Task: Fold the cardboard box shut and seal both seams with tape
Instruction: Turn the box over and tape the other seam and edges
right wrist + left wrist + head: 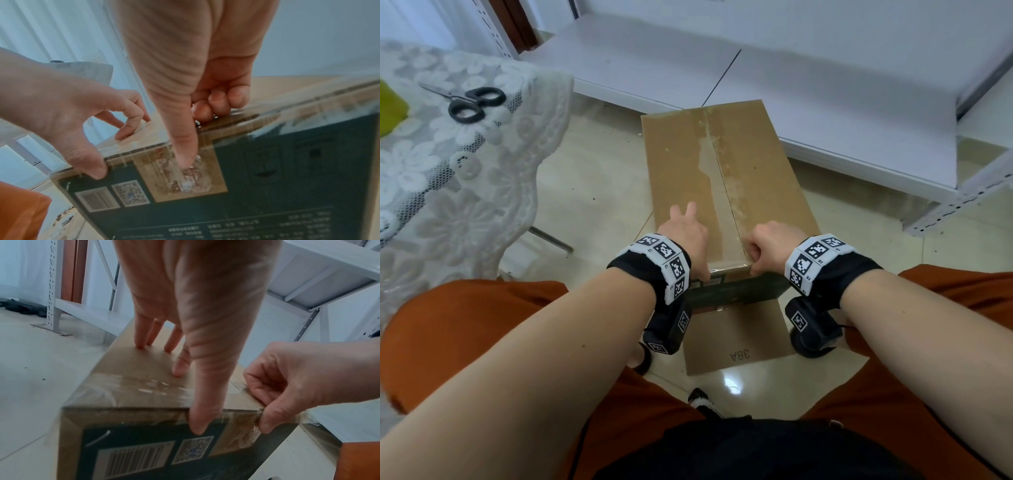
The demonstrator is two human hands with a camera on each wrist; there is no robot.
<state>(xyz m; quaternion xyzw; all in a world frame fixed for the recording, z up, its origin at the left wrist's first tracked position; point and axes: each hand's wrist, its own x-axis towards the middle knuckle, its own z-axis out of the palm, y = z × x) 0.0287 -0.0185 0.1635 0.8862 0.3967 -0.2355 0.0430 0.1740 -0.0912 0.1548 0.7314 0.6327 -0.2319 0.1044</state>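
Down on the tiled floor (592, 164), between the knees: cardboard box (681, 164), top flaps folded shut, contents hidden. Clear tape (719, 192) laid along the centre seam, running to the near edge and over it onto the dark printed end face (144, 443). Left hand (685, 236) spread on the left flap, fingers (141, 335) straight and fingertips pressing the cardboard, thumb hooked over the near top edge; gripping nothing. Right hand (770, 243) at the near edge just right of the seam, fingers curled in, thumb pressing the tape end down on the end face beside a QR code (130, 193). One more cardboard flap (736, 339) lying flat on the floor under the near end. Off to the left, black-handled scissors (470, 102) on a lace-covered desk (482, 178).
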